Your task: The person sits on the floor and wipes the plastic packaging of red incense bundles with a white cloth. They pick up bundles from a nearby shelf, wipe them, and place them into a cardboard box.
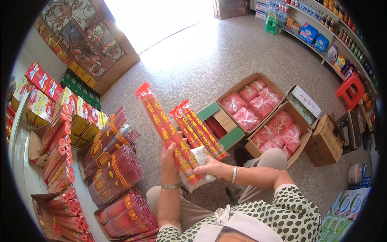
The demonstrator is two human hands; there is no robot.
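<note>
My left hand (172, 154) grips a pack of long red candles (164, 124) in clear plastic with gold characters, tilted up and to the left. With my right hand (213, 166) I hold a white cloth (200, 155), its thumb lying on the lower end of that same pack. Beside it, more slim red packs (199, 130) with gold characters slant past the cloth; how they are held is hidden behind my right hand. Another piece of whitish cloth (190, 183) hangs below the pack. Both hands are above my bent knees.
Open cartons (248, 134) of pink wrapped bundles stand ahead to the right, beside a green and brown carton (232, 139). At left, shelves hold bundled incense sticks (113, 177) and red candle packs (60, 163). A red plastic stool (352, 90) stands at right. An ornate door (87, 39) is at upper left.
</note>
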